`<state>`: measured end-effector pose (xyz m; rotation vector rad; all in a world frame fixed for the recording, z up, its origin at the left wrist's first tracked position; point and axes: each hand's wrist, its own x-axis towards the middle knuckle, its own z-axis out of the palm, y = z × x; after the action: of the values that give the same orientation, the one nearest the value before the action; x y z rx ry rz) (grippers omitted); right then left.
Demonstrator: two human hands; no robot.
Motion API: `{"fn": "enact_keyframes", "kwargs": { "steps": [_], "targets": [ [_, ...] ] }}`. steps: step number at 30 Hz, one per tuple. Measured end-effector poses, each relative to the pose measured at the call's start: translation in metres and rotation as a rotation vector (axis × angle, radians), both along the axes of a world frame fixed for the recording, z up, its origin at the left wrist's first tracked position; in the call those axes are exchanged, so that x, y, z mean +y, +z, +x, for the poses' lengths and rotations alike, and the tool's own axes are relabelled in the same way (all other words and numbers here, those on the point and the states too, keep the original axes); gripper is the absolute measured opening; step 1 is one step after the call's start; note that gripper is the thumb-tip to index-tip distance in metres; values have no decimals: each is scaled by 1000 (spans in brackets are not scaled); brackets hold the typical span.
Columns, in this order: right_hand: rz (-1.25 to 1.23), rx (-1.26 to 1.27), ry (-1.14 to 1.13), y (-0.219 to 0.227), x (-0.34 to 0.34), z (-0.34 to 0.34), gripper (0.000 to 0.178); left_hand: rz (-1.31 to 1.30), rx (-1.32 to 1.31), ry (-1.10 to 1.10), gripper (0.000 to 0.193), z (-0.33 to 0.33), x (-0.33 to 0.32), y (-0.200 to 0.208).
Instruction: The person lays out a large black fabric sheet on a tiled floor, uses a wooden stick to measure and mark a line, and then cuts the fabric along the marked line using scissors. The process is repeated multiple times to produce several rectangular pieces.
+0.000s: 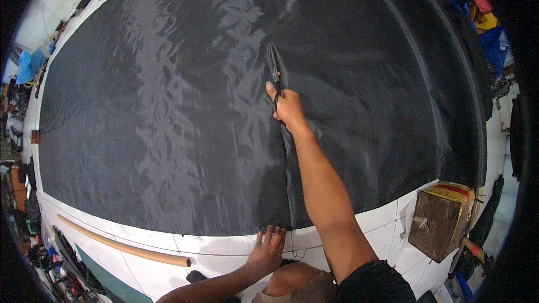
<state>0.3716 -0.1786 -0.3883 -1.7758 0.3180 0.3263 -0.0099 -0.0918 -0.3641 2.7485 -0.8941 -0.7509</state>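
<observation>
A wide sheet of black fabric [168,95] with shiny ripples lies spread over the white tiled floor. My right hand [289,108] is closed around the handles of a pair of scissors [274,63], whose blades point away from me over the fabric. From the scissors a cut line runs back toward me to the near edge. My left hand [267,251] rests by that edge, fingers stretched out and fingertips on the fabric beside the line, holding nothing.
A long cardboard tube [123,247] lies on the tiles at the near left. At the near right stands a worn, brown-topped box [438,221], close to the fabric's edge. Mixed clutter lines both sides, including a blue bag [25,67] at the far left.
</observation>
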Motion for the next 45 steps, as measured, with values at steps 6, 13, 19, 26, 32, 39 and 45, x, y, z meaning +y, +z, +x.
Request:
{"fn": "enact_keyframes", "kwargs": {
  "steps": [6,13,19,26,32,39,45],
  "targets": [
    [-27,89,27,3,9,94,63,5,10,-46,66,2,2,-1],
    [31,35,15,-19,4,120,59,-238,291,500,52,158,16,35],
    [23,8,51,-11,17,121,58,-241,-618,696,74,413,43,-17],
    [176,151,35,3,7,122,50,-145,-400,712,93,425,38,-26],
    [241,282,7,11,18,141,46,-110,-304,772,95,438,50,-22],
    [256,247,5,8,22,208,46,-80,-205,763,96,447,46,-24],
    [184,256,-29,5,32,249,46,-52,-188,754,94,444,47,-31]
  ]
}}
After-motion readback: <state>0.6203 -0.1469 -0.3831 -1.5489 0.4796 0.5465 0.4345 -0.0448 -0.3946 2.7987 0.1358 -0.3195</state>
